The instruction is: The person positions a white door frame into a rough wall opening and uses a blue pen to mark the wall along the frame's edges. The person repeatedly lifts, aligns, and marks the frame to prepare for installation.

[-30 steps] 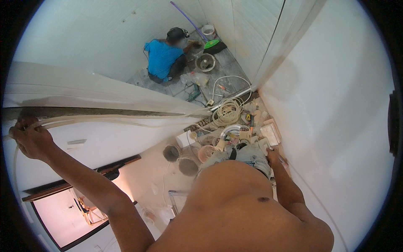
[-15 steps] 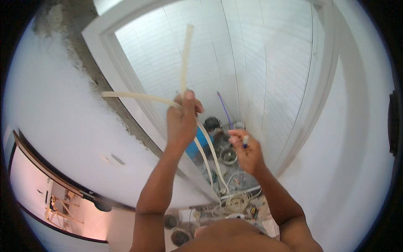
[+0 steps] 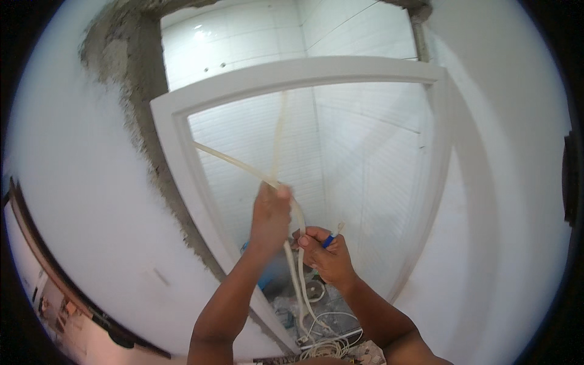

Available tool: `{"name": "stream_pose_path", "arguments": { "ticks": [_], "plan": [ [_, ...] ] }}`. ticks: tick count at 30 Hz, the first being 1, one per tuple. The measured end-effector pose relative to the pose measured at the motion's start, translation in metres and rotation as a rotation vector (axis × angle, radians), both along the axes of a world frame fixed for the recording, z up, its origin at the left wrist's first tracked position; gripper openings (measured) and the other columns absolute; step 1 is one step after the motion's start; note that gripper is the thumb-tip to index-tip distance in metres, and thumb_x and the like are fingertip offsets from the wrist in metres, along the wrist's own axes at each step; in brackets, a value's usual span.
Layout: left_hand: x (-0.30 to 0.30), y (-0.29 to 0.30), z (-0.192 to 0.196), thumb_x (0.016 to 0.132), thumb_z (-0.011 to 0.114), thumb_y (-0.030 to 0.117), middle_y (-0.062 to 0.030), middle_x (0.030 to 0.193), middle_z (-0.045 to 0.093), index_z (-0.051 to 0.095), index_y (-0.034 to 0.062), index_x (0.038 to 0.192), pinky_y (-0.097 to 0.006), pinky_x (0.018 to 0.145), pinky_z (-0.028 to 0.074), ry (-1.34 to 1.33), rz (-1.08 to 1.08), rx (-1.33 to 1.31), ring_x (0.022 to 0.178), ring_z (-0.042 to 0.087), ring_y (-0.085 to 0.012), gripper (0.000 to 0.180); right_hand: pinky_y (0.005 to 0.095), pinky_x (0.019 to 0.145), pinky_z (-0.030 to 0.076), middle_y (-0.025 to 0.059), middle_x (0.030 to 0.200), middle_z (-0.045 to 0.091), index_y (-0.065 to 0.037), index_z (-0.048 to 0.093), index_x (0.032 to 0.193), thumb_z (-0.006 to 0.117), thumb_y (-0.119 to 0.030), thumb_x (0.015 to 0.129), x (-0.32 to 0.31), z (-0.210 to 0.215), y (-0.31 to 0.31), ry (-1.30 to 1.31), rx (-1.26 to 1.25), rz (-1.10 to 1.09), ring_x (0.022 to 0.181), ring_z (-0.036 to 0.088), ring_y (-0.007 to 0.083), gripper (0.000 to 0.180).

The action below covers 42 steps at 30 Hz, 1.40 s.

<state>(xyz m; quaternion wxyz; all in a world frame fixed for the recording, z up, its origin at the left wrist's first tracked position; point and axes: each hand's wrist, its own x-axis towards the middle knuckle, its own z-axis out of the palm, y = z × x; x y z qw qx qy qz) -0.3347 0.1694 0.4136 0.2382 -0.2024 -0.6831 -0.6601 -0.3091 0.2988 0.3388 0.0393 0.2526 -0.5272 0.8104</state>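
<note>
My left hand (image 3: 272,213) is closed around two cream-coloured, flexible tubes (image 3: 231,159). Above it, one loose end points up and the other slants to the left. Below the fist both lengths run down toward the floor. Close beside it, my right hand (image 3: 328,258) pinches the right-hand tube between thumb and fingers. A slim blue pen-like tool (image 3: 329,240) with a pale tip also sticks out from that hand. The grip on the tool is partly hidden.
A white door frame (image 3: 304,67) stands around my hands, set in a rough cement opening (image 3: 152,152). Coiled pale tubing (image 3: 325,350) lies below on the floor, near a round container (image 3: 315,291) and a blurred blue object. White wall (image 3: 486,243) flanks the right.
My right hand has come left and now pinches one tube near my left hand. My left hand still grips both tubes. The view has tilted up, showing more of the opening above the frame.
</note>
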Motion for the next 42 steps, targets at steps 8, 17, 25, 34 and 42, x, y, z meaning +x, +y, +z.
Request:
{"name": "stream_pose_path", "arguments": {
  "ticks": [8, 17, 25, 34, 42],
  "plan": [
    [0.012, -0.039, 0.023, 0.102, 0.046, 0.033, 0.0022, 0.068, 0.043, 0.053, 0.0084, 0.097, -0.025, 0.055, 0.036, 0.161, 0.054, 0.209, 0.061, 0.040, -0.0075, 0.026, 0.0213, 0.045, 0.032, 0.0068, 0.082, 0.067, 0.002, 0.065, 0.104, 0.059, -0.012, 0.096, 0.005, 0.088, 0.083, 0.182, -0.144, -0.384, 0.048, 0.039, 0.0041, 0.017],
    [0.025, -0.119, 0.068, 0.104, 0.047, 0.033, -0.0001, 0.085, 0.057, 0.060, 0.0008, 0.118, -0.023, 0.065, 0.044, 0.367, 0.512, 0.115, 0.070, 0.049, -0.0079, 0.037, 0.0271, 0.054, 0.041, 0.0085, 0.080, 0.069, 0.002, 0.069, 0.097, 0.067, -0.017, 0.092, -0.085, 0.153, 0.234, 0.486, -0.114, -1.235, 0.058, 0.053, 0.0109, 0.020],
    [0.014, -0.161, 0.078, 0.104, 0.046, 0.031, 0.0030, 0.088, 0.055, 0.059, 0.0008, 0.124, -0.021, 0.059, 0.034, 0.472, 0.755, 0.004, 0.067, 0.037, -0.0039, 0.038, 0.0450, 0.071, 0.053, 0.0158, 0.089, 0.069, -0.013, 0.060, 0.123, 0.061, -0.013, 0.091, -0.129, 0.155, 0.292, 0.465, 0.418, -1.843, 0.075, 0.068, 0.0335, 0.033],
    [-0.008, -0.176, 0.079, 0.104, 0.046, 0.023, -0.0130, 0.113, 0.061, 0.054, -0.0046, 0.127, -0.032, 0.085, 0.046, 0.564, 0.952, -0.208, 0.094, 0.058, -0.0184, 0.037, 0.0491, 0.066, 0.056, 0.0141, 0.093, 0.067, -0.015, 0.053, 0.132, 0.062, -0.016, 0.087, -0.137, 0.162, 0.302, 0.316, 0.838, -1.950, 0.075, 0.069, 0.0359, 0.046],
    [-0.017, -0.184, 0.092, 0.102, 0.051, 0.020, -0.0149, 0.112, 0.061, 0.058, -0.0034, 0.126, -0.035, 0.088, 0.047, 0.828, 1.082, -0.316, 0.102, 0.060, -0.0236, 0.034, 0.0494, 0.072, 0.056, 0.0170, 0.094, 0.069, -0.007, 0.060, 0.119, 0.060, -0.013, 0.087, -0.135, 0.171, 0.305, 0.207, 0.912, -1.801, 0.081, 0.069, 0.0372, 0.033]
  ]
}}
